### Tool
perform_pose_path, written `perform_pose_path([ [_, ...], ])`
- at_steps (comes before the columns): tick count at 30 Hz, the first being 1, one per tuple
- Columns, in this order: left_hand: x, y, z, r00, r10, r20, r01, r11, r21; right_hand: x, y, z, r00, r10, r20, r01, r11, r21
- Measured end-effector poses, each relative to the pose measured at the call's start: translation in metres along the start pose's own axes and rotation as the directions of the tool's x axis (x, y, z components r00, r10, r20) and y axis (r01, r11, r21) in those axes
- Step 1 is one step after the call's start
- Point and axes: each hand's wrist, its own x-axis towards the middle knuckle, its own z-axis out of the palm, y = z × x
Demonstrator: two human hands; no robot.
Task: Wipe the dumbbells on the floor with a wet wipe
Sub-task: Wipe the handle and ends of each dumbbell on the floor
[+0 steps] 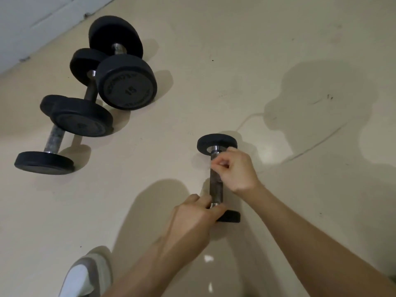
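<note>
Resting at the bottom left edge, a white-and-grey shoe (85,273) stands on the beige floor (278,50). Just beyond it the left hand (192,215) grips the small dumbbell (216,187) at the near end of its bar, fingers and thumb curled round the metal close to the near plate (230,217). This dumbbell lies on the floor, pointing away from the person. Farther along the bar the right hand (234,168) has its fingers bunched and curled, pinching a pale scrap (222,162) against the metal beside the far plate (216,139); the scrap is too blurred to name for sure. Well apart, at upper left, three more black dumbbells lie close together: the left one (53,138) nearest, the middle one (91,93) behind it, and the one marked 15 (126,86) farthest, near the wall (25,22).
</note>
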Motion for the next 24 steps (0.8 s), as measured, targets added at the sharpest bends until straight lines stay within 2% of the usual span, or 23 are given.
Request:
perform_pose_path([
  [3,0.000,0.020,0.007,0.999,0.009,0.043,-0.010,1.000,0.010,-0.039,0.002,-0.010,0.950,-0.014,0.313,0.027,0.999,-0.037],
  [4,-0.001,0.026,0.010,0.999,0.013,0.051,-0.014,1.000,0.017,-0.041,0.003,-0.015,0.929,-0.014,0.369,0.040,0.997,-0.065],
  [5,-0.002,0.031,0.013,0.999,0.012,0.052,-0.013,1.000,0.017,-0.032,0.005,-0.018,0.935,-0.026,0.354,0.067,0.992,-0.106],
  [8,-0.002,0.040,0.014,0.999,-0.007,0.031,0.007,1.000,-0.005,0.005,0.001,-0.017,0.996,-0.069,0.048,0.073,0.993,-0.096],
  [9,0.000,0.042,0.013,0.999,-0.011,0.035,0.011,1.000,-0.017,0.009,0.001,-0.015,0.997,-0.073,0.029,0.075,0.993,-0.090],
  [10,0.000,0.042,0.012,0.999,-0.007,0.041,0.008,1.000,-0.030,0.005,0.000,-0.013,0.994,-0.072,0.078,0.081,0.990,-0.115],
  [12,-0.002,0.041,0.012,0.999,0.018,0.041,-0.016,0.999,-0.052,-0.017,0.001,-0.014,0.962,-0.068,0.264,0.123,0.972,-0.198],
  [15,0.000,0.036,0.016,0.994,0.083,0.071,-0.078,0.995,-0.063,-0.040,0.000,-0.026,0.890,0.031,0.454,0.076,0.973,-0.216],
  [17,0.004,0.036,0.014,0.988,0.127,0.087,-0.121,0.990,-0.067,-0.028,-0.003,-0.030,0.917,0.020,0.397,0.070,0.975,-0.210],
  [19,0.010,0.037,0.011,0.981,0.171,0.086,-0.166,0.984,-0.072,-0.011,-0.004,-0.030,0.985,-0.010,0.170,0.030,0.993,-0.115],
  [20,0.012,0.038,0.010,0.981,0.179,0.075,-0.173,0.982,-0.079,-0.007,-0.003,-0.030,0.995,0.005,0.104,0.001,0.998,-0.056],
  [21,0.014,0.036,0.011,0.982,0.180,0.063,-0.174,0.981,-0.091,-0.008,-0.002,-0.029,0.994,0.034,0.101,-0.031,0.999,-0.029],
  [24,0.008,0.025,0.013,0.985,0.171,0.036,-0.161,0.966,-0.201,-0.037,0.002,-0.030,0.960,0.098,0.263,-0.068,0.990,-0.121],
])
